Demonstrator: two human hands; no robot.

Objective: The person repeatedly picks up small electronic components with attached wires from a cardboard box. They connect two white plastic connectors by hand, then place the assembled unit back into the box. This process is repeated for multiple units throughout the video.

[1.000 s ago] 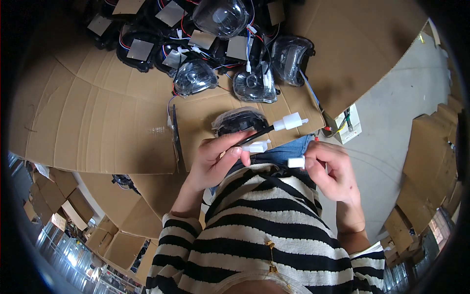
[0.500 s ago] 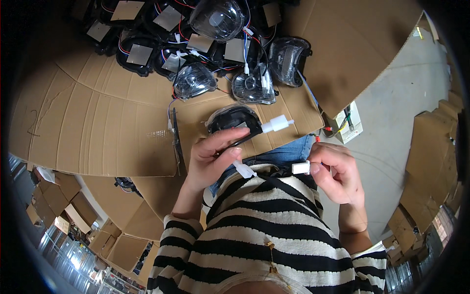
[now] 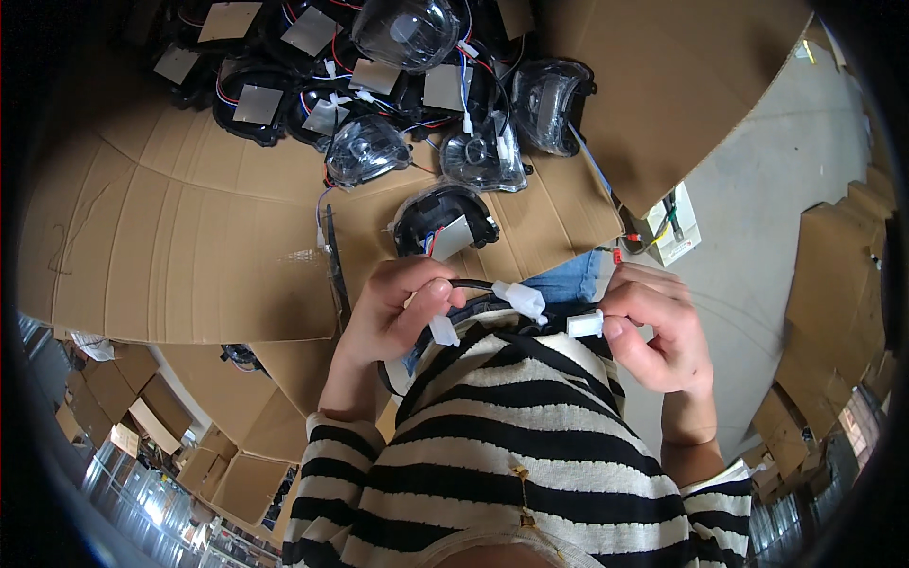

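Observation:
My left hand pinches a short black cable between thumb and fingers. At the cable's end a white plastic connector points to the right, and a second white connector pokes out below my thumb. In my right hand, closed between thumb and forefinger, is another white connector, facing left. The two facing connectors are close together but apart. Just beyond my left hand, a black-backed lamp with a silver plate and thin coloured wires lies on the cardboard.
Several clear-lensed lamps and black lamp housings with loose wires are heaped at the far side of the cardboard sheet. A white box with coloured leads and red clips sits beyond my right hand. Cardboard boxes stand at lower left.
My left hand has drawn nearer and slightly left. Its cable-end connector has dropped and tilted toward the one in my right hand, which is nearly still. More of the lamp behind shows.

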